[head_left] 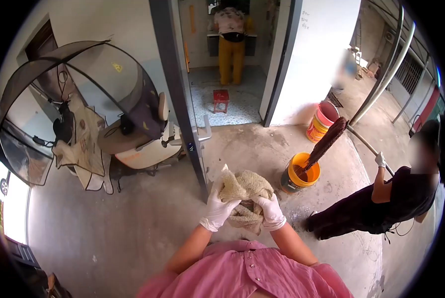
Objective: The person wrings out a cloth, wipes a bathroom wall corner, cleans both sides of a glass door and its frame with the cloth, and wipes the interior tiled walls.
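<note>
A beige, damp-looking cloth [247, 186] is bunched up in front of my pink shirt, held between both hands. My left hand [217, 209], in a white glove, grips its left side with the fingers closed. On the other side my right hand [270, 211], gloved the same way, has its fingers wrapped into the fabric. Part of the cloth hangs down between the hands. Just beyond my right hand stands a yellow bucket [287, 180] with dark liquid in it. A dark brown mop head [327, 144] is tilted over that bucket.
A person in black [396, 198] at right holds the mop pole. A pink-and-yellow bucket [316, 130] stands by the wall. Left, a scooter [143, 149] sits under a dark canopy. Through the doorway are a red stool [221, 99] and another person [231, 44] facing away.
</note>
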The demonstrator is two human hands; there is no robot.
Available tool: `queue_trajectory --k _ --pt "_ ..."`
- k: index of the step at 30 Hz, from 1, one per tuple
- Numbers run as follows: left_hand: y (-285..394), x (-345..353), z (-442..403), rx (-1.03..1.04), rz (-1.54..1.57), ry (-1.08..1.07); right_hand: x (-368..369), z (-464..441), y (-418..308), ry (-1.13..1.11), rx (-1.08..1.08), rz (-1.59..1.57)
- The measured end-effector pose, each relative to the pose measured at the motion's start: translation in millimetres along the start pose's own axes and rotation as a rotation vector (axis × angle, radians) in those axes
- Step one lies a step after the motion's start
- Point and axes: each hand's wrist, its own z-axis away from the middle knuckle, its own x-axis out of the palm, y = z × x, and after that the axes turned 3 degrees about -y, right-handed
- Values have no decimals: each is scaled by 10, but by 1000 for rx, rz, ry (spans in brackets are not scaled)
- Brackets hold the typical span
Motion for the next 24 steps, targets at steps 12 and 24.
queue_trajectory --k 12,24 --pt "242 -376 279 27 90 176 357 -188 145 -620 130 247" --pt "888 -1904 -1368 313 -458 752 -380 185 190 -187 204 194"
